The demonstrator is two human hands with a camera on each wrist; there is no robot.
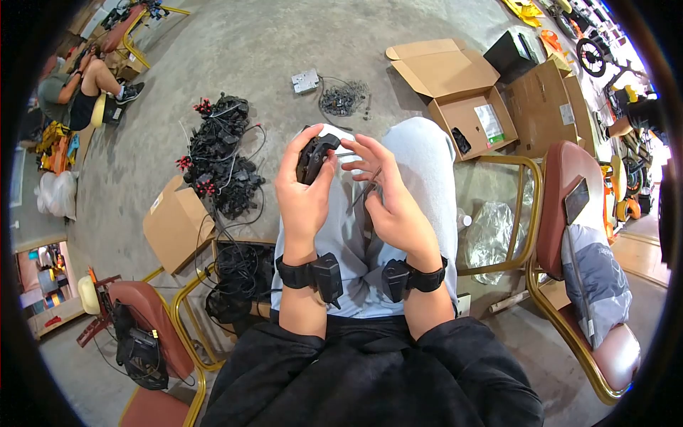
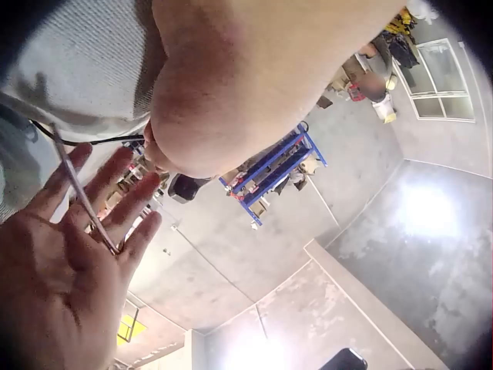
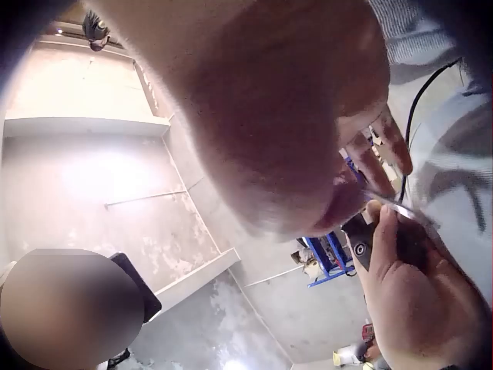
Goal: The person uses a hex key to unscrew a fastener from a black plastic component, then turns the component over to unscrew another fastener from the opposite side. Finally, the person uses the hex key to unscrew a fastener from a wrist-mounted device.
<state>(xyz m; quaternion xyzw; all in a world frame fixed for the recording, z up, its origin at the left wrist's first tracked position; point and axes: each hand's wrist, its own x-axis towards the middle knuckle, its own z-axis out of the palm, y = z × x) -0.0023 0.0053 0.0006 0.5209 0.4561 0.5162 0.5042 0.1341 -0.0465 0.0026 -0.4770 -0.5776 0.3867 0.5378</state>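
Head view: left hand (image 1: 302, 198) grips a black plastic part (image 1: 311, 162) between thumb and fingers, above the left knee of the pale jeans (image 1: 421, 160). Right hand (image 1: 398, 205) just beside it, fingers spread and nearly straight, tips pointing at the part. On the floor (image 1: 263, 43): heap of dark parts (image 1: 229, 142) off the left knee, silver box (image 1: 306, 81) plus a scatter of small bits (image 1: 344, 98) past both knees. Open cardboard box (image 1: 440, 112) beyond the right knee: small black bag (image 1: 461, 140) at its near left corner, papers (image 1: 488, 121) toward its right edge. Red chair at right carries a grey bag (image 1: 596, 274).

Left wrist view: own palm blocks the top. Right hand lower left, palm showing, thin metal tool (image 2: 80, 190) lying across it. Poor angle, so I can't tell whether the thumb pinches that tool or it's just tucked there. Blue shelf (image 2: 269, 173) behind.

Right wrist view: own palm fills the top middle. Left hand lower right, thumb pressed along the black part, round detail on its near face. Tool crosses in front of that hand; contact unclear. Black cable (image 3: 417, 100) curves over the jeans.
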